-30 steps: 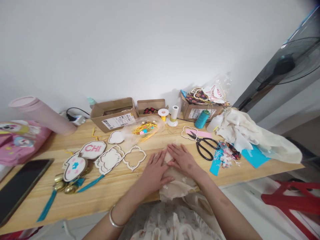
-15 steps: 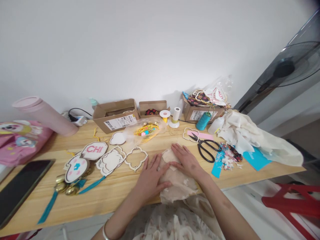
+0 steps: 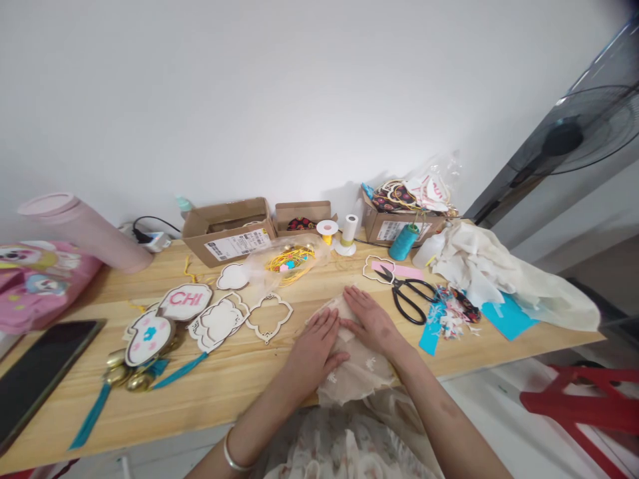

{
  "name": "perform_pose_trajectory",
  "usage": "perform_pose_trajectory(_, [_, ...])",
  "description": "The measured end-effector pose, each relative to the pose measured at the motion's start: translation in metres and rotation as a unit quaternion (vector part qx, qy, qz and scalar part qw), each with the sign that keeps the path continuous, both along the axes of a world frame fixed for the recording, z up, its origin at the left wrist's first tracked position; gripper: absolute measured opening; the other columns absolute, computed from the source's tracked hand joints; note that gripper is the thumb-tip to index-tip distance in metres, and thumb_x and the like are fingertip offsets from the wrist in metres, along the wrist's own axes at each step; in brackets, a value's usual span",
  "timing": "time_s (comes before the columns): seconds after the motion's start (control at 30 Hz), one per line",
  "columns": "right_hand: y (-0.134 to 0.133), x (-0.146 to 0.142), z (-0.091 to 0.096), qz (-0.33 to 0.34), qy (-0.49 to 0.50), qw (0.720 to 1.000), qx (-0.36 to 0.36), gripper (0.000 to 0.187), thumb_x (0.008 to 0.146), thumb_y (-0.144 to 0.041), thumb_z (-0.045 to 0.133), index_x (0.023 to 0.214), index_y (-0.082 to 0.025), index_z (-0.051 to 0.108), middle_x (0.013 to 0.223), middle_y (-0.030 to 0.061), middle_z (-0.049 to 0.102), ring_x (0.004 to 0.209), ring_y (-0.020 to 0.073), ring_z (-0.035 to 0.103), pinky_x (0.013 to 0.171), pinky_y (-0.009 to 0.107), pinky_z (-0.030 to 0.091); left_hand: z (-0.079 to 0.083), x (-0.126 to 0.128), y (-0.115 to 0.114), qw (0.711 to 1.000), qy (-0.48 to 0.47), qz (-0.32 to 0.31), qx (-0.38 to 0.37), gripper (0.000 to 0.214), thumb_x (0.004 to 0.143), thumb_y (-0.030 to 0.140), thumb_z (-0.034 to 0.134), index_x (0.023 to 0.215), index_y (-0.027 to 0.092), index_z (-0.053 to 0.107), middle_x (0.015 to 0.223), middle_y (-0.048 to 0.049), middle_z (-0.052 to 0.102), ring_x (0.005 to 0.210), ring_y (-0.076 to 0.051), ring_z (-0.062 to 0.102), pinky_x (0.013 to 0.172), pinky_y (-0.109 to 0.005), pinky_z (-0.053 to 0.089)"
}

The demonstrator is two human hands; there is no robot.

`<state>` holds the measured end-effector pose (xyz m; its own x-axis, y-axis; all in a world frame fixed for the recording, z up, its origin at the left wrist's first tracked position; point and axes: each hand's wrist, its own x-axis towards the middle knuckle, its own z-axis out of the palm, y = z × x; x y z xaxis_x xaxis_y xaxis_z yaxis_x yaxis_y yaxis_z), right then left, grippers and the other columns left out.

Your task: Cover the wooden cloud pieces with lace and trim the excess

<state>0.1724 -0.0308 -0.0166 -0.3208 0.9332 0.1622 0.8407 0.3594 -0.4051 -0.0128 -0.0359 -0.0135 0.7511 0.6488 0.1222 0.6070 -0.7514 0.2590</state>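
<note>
On the wooden table [image 3: 174, 407], the sheer cloth [image 3: 355, 380] lies to the near left of the black scissors [image 3: 398, 285]; the left hand [image 3: 314, 340] and right hand [image 3: 370, 319] rest on it palms down, fingers extended, gripping nothing that shows, though I cannot tell what is under the palms; the largest risk seems to be the cloth sliding askew or puckering, since it looks thin and uneven pressure would drag it; a lesser one is the right hand bumping the handles of the scissors; counted by size, there are two cloths, the second a cream heap [image 3: 474, 256] right of the scissors; three cardboard boxes [image 3: 234, 246] beyond them, two of these leftward; one pink tumbler [image 3: 90, 233] and one phone [image 3: 44, 379] well left; one pair of scissors; one teal thread cone [image 3: 405, 241] just beyond; one white roll [image 3: 348, 234] and one yellow spool [image 3: 327, 230] beyond and left; at least two brass bells [image 3: 140, 381] well left, overlapping.
</note>
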Motion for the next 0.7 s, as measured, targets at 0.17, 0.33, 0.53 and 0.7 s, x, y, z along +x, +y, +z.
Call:
perform_pose_trajectory(0.17, [0.001, 0.001, -0.005, 0.003, 0.023, 1.0, -0.001, 0.056, 0.082, -0.038, 0.044, 0.13, -0.011, 0.036, 0.134, 0.0166, 0.036, 0.127, 0.0237, 0.027, 0.102, 0.045, 0.028, 0.004, -0.001, -0.002, 1.0, -0.022, 0.003, -0.006, 0.055, 0.082, 0.045, 0.042, 0.126, 0.012, 0.039, 0.133, -0.0142, 0.04, 0.125, -0.024, 0.033, 0.1, -0.042, 0.032])
perform_pose_trajectory(0.33, [0.003, 0.01, -0.007, -0.101, 0.11, 0.987, 0.062, 0.048, 0.083, -0.034, 0.042, 0.127, -0.015, 0.04, 0.13, 0.014, 0.044, 0.123, 0.0233, 0.035, 0.099, 0.044, 0.033, 0.006, -0.006, 0.004, 0.992, -0.094, 0.083, 0.013, 0.038, 0.085, 0.037, 0.039, 0.117, 0.018, 0.048, 0.128, -0.0109, 0.047, 0.121, -0.022, 0.039, 0.098, -0.042, 0.034])
perform_pose_trajectory(0.53, [0.019, 0.011, 0.013, -0.177, 0.093, 0.979, 0.041, 0.04, 0.074, -0.025, 0.053, 0.112, -0.015, 0.052, 0.105, 0.0135, 0.059, 0.101, 0.0268, 0.051, 0.088, 0.044, 0.039, 0.001, 0.003, 0.027, 0.988, -0.073, 0.135, 0.018, 0.048, 0.081, 0.039, 0.046, 0.121, 0.013, 0.042, 0.135, -0.0159, 0.037, 0.126, -0.027, 0.029, 0.099, -0.045, 0.031])
perform_pose_trajectory(0.7, [0.037, 0.006, 0.018, -0.135, 0.113, 0.984, 0.03, 0.03, 0.071, -0.013, 0.053, 0.099, -0.017, 0.06, 0.075, 0.0048, 0.064, 0.076, 0.0194, 0.057, 0.072, 0.034, 0.045, -0.003, 0.015, 0.032, 0.989, -0.036, 0.143, -0.013, 0.055, 0.08, 0.036, 0.049, 0.124, 0.005, 0.038, 0.133, -0.0221, 0.037, 0.125, -0.03, 0.03, 0.1, -0.045, 0.029])
